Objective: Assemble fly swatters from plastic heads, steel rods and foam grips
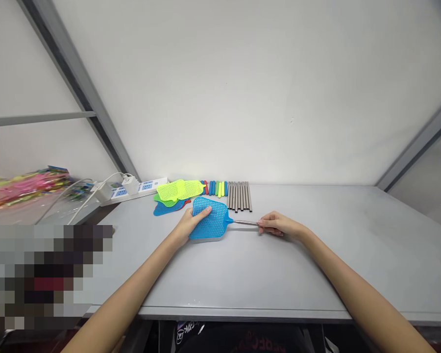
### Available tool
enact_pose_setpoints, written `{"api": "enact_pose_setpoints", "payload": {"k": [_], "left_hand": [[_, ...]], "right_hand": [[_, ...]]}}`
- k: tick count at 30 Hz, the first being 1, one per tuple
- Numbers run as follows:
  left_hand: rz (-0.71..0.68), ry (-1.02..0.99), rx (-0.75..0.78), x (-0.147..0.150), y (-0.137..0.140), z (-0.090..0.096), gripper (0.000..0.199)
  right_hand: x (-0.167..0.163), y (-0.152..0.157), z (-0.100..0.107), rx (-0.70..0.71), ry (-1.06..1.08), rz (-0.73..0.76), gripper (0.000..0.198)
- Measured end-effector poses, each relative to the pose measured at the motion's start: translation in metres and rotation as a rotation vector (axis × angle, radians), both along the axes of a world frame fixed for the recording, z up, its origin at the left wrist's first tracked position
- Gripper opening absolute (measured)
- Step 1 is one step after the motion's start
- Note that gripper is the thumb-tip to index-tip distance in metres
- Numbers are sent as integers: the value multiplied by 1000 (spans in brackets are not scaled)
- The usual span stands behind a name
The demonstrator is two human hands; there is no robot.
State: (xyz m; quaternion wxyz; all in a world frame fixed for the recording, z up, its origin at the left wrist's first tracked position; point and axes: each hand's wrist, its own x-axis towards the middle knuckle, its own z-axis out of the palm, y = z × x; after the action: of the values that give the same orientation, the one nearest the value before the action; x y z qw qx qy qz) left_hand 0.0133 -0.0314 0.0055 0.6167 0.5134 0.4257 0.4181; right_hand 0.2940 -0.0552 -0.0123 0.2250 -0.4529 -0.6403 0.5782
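Note:
My left hand (pixel 187 226) grips the left edge of a blue perforated fly swatter head (pixel 212 223), thumb lying across its face. On the other side, my right hand (pixel 275 224) pinches a thin metal rod (pixel 245 223). The rod meets the narrow neck of the blue head; how firmly they are joined I cannot tell. Just behind, yellow-green swatter heads (pixel 171 190) overlap green and blue ones (pixel 165 210), with a bit of red showing. Beside them lie several coloured handle grips (pixel 220 189) in a row, then several metal tubes (pixel 239 197) side by side.
A white power strip (pixel 147 186) with plugged-in chargers (pixel 131 184) and cables stands at the table's back left. Bagged colourful items (pixel 29 189) are heaped farther left. A white wall (pixel 257 98) rises behind the grey table (pixel 242 284). The lower left is pixelated.

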Motion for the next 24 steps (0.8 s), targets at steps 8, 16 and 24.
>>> {"api": "enact_pose_setpoints", "payload": {"k": [8, 16, 24], "left_hand": [[-81, -245, -25, -12, 10, 8, 49], [-140, 74, 63, 1, 14, -19, 43], [-134, 264, 181, 5, 12, -21, 38]], "right_hand": [[1, 0, 1, -77, 374, -170, 29], [5, 3, 15, 110, 848, -508, 22], [-2, 2, 13, 136, 841, -440, 13]]}}
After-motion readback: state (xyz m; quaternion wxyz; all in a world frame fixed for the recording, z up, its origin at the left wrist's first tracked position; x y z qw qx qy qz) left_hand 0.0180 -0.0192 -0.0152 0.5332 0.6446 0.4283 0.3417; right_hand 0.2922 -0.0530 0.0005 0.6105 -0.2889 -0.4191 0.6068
